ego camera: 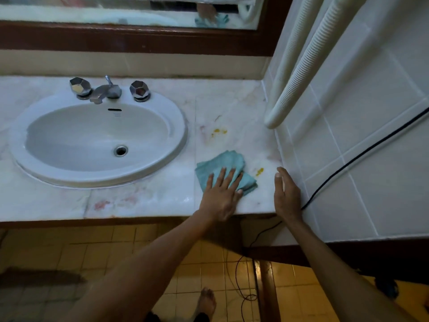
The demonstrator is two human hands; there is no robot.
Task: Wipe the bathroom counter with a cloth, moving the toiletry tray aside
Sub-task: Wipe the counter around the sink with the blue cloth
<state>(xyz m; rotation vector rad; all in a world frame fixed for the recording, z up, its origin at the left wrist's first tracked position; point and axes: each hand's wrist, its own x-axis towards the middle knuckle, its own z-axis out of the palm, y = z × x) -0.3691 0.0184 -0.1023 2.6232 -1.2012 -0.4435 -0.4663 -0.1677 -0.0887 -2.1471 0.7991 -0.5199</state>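
A folded teal cloth (224, 165) lies on the white marble counter (148, 196), right of the sink. My left hand (220, 196) presses flat on the cloth's near part, fingers spread. My right hand (286, 196) hovers edge-on near the counter's right end beside the tiled wall, fingers together and empty. Yellow stains mark the counter at the spot beyond the cloth (219, 131) and a smaller one (259, 171) between my hands. No toiletry tray is in view.
An oval white sink (46, 173) with a chrome faucet (104, 90) fills the counter's left. White ribbed hoses (299, 75) hang down the right wall. A black cable (362, 154) runs along the tiles to the floor. A mirror (130, 12) is behind.
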